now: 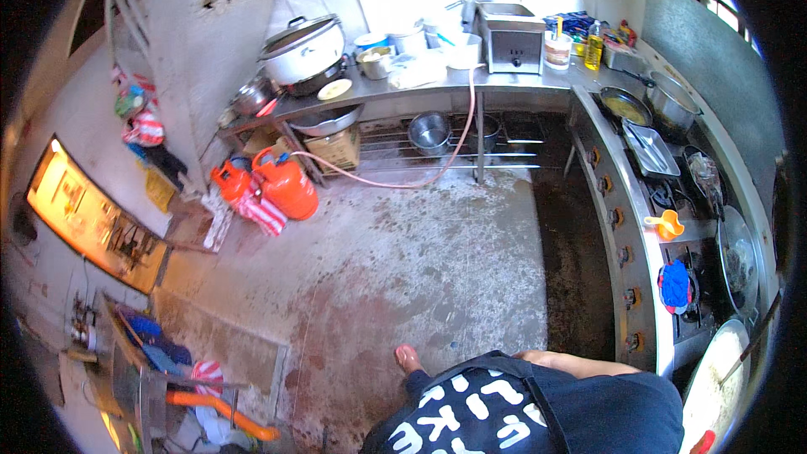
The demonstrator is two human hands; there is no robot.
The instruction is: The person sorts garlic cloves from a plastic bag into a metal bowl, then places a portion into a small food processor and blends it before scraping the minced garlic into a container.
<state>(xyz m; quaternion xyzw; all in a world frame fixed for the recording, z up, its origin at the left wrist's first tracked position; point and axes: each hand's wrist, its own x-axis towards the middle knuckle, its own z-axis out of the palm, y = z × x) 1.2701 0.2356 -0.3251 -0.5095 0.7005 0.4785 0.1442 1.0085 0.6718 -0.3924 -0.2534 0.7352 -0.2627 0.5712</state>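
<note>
Neither of my hands shows clearly. A dark shirt (605, 408) with white lettering and a dark strap fills the lower edge. A bare arm (580, 362) lies along its upper side; its hand is hidden, and I cannot tell whose it is. One foot (407, 358) shows on the floor left of the shirt. At the lower right, close to the shirt, a wide wok (714, 387) holds pale contents, with a long-handled utensil (751, 351) leaning in it. A small red thing (704, 441), too cut off to name, is at the wok's lower rim.
Along the right stove sit a second wok (740, 261), a blue cloth (675, 286), an orange scoop (668, 224), a metal tray (650, 150), a frying pan (625, 107) and a pot (672, 101). Orange gas cylinders (286, 187) stand far left; a hose (412, 184) crosses to the steel counter (378, 99).
</note>
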